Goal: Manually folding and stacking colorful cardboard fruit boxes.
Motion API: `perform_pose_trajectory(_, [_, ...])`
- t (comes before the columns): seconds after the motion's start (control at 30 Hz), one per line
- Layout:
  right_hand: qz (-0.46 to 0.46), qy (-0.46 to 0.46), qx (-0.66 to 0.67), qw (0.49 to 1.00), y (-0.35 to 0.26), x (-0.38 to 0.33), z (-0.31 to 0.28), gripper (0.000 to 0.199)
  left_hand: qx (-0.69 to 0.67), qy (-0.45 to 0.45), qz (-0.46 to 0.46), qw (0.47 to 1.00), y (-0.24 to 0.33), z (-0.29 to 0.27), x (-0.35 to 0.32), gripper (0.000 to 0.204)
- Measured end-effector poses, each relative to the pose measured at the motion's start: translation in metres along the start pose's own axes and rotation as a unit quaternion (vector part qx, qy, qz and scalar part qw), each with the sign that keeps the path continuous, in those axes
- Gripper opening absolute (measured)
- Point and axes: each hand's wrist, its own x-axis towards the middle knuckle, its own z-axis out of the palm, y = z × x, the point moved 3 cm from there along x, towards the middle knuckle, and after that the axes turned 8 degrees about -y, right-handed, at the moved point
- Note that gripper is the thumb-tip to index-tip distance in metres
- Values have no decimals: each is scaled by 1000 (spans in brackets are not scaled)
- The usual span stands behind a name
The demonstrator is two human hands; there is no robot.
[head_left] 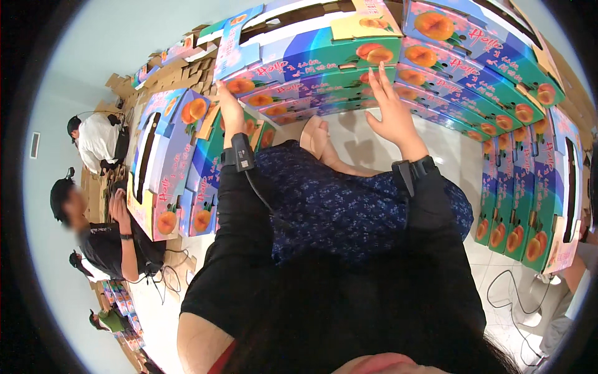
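Observation:
In front of me stands a stack of fruit cartons printed with peaches in blue, pink and green, and the top carton [299, 59] has a long slot in its upper face. My left hand [232, 112] is raised at the left end of this stack, seen edge-on with its fingers reaching up beside the carton's corner. At the right end, my right hand [393, 118] is open, fingers stretched out and thumb apart. Its fingertips overlap the carton's lower right corner; whether they touch is hard to tell. Neither hand visibly holds anything.
More carton stacks stand close by: one at the far right [479, 56], one at the near right [526, 193], another at the left [165, 162]. Brown cardboard [180, 81] is heaped behind. Several people work at the left; cables [511, 299] lie on the floor.

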Motion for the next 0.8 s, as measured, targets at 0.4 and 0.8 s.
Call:
perform_pose_trajectory(0.4, [-10, -24, -38, 999, -7, 0, 8, 90, 115, 4, 29, 993, 7, -23, -34, 62])
perform_pose_trajectory(0.8, [-15, -28, 6, 999, -9, -3, 23, 85, 682, 260, 4, 684, 141, -179, -101, 77])
